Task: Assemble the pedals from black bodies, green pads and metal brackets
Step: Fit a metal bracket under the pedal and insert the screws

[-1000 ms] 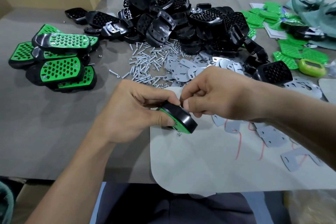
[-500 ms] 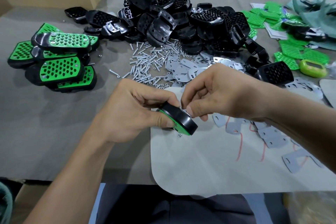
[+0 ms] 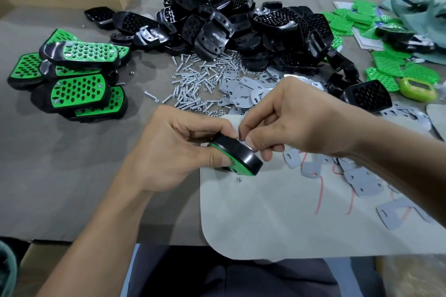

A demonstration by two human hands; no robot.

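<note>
Right, left hand (image 3: pixel 173 149) clamps the half-built pedal (image 3: pixel 239 157) at frame centre, over the pale mat (image 3: pixel 265 212), tilted green pad down so the black back faces up. Meanwhile right hand (image 3: pixel 296 123) pinches a metal bracket (image 3: pixel 248 146) against that back, probably seating it. The screws (image 3: pixel 193 84) lie upper centre, within reach.

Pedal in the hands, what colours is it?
The pedal is black, with a green pad on its underside; the head view shows it best.
</note>
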